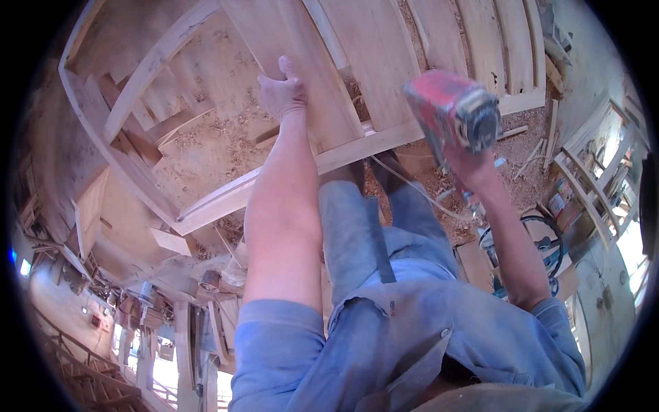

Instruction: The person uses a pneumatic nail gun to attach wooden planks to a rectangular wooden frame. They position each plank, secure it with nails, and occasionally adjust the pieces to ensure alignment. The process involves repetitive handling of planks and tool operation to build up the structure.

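My right hand (473,170) is wrapped round the grip of a red and black nail gun (439,96), blurred by motion and held over the near rail of a wooden frame. A thin pale air hose (420,190) trails below it. My left hand (283,95) grips the left edge of a wide wooden board (326,103), thumb on top and the other fingers partly hidden. That board's near end meets the frame's near rail (374,142). Several more slats (381,62) run side by side to its right.
On the left, the wooden frame (123,175) has a curved rib (147,65) and an open section showing sawdust and offcuts below. A black ring-shaped wheel (559,240) is beside my right forearm. Curved wooden parts (587,189) stand at the far right.
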Action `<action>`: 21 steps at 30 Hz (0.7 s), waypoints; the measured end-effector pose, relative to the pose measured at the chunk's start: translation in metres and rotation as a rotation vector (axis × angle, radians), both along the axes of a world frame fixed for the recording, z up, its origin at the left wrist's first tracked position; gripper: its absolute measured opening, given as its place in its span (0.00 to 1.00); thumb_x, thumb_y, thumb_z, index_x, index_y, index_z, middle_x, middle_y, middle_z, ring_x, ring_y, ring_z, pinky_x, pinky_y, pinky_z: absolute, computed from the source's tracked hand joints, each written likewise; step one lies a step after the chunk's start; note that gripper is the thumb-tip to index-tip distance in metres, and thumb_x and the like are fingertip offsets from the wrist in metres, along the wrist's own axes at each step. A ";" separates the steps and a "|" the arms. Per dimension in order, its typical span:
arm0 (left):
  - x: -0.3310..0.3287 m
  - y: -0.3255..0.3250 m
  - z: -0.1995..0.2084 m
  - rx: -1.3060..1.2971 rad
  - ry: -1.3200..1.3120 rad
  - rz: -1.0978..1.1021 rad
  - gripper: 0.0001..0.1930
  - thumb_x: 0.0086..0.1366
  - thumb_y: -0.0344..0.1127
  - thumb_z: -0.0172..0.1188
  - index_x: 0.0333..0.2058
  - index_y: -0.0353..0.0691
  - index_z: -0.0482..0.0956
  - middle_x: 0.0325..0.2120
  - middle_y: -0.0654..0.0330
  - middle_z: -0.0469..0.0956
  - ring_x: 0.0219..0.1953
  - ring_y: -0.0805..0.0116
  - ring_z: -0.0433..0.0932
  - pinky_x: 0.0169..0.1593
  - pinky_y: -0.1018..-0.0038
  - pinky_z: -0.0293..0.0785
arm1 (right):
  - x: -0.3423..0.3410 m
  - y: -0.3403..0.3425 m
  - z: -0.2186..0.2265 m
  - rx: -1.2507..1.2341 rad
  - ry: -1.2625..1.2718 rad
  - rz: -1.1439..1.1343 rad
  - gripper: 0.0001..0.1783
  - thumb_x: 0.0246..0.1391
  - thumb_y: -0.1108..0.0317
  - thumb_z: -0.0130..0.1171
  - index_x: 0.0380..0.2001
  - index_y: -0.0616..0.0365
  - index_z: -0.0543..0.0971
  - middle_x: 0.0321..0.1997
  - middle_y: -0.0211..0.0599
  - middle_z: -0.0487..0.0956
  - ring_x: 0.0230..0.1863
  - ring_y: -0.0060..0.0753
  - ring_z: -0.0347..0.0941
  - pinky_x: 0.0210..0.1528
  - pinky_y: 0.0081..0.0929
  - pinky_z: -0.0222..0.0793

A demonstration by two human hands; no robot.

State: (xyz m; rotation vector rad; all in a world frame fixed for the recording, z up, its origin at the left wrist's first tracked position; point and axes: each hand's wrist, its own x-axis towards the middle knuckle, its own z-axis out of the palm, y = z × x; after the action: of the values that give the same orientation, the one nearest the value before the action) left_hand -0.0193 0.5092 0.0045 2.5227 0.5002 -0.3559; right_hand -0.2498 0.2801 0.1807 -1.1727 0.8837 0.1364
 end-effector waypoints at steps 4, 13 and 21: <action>-0.001 0.004 -0.007 0.002 -0.031 -0.044 0.39 0.63 0.65 0.56 0.48 0.26 0.76 0.42 0.35 0.81 0.48 0.38 0.80 0.53 0.52 0.74 | -0.058 0.040 -0.006 -0.339 0.185 0.341 0.36 0.48 0.79 0.65 0.62 0.59 0.68 0.62 0.41 0.75 0.63 0.35 0.72 0.64 0.32 0.67; 0.000 0.005 0.001 -0.170 -0.085 -0.082 0.35 0.63 0.61 0.58 0.46 0.27 0.75 0.39 0.37 0.82 0.44 0.37 0.81 0.50 0.52 0.75 | -0.046 0.107 0.002 -0.513 0.432 0.550 0.25 0.51 0.68 0.63 0.54 0.59 0.76 0.52 0.44 0.79 0.55 0.40 0.76 0.58 0.37 0.70; 0.003 0.010 0.007 -0.319 0.003 -0.034 0.34 0.63 0.60 0.60 0.48 0.28 0.75 0.42 0.38 0.82 0.47 0.39 0.81 0.52 0.55 0.75 | -0.028 0.126 0.011 0.152 0.781 -0.162 0.04 0.46 0.74 0.62 0.28 0.59 0.78 0.19 0.34 0.74 0.19 0.27 0.70 0.25 0.31 0.67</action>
State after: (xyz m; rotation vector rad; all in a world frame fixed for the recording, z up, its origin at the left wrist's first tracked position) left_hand -0.0164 0.5195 0.0118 2.2243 0.3687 -0.4168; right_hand -0.2778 0.4058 0.1919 -0.8937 1.6154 0.5435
